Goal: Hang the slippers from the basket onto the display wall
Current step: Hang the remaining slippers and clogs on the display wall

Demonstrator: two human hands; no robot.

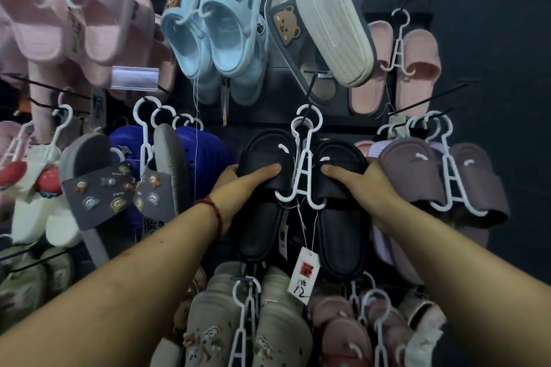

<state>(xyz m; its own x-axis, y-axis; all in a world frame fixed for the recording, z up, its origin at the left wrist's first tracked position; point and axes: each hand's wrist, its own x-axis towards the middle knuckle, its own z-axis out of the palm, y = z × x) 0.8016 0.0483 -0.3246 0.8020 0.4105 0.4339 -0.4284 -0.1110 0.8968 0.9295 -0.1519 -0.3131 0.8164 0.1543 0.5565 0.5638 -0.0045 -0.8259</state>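
A pair of black slippers [262,226] hangs on a white plastic hanger [304,170] in the middle of the dark display wall [489,39]. The hanger's top loop sits around a black wall hook [310,98]. My left hand [238,188] grips the strap of the left black slipper, thumb on top. My right hand [366,185] grips the strap of the right black slipper [340,235]. A white price tag [304,274] dangles on a string between the two slippers. The basket is out of view.
Other pairs crowd the wall all round: light blue clogs [214,30] above, a grey bear slipper [286,27], pink slippers [411,68], purple slippers [447,179] at right, grey charm slippers [119,185] and blue clogs [202,152] at left, beige pairs [247,322] below.
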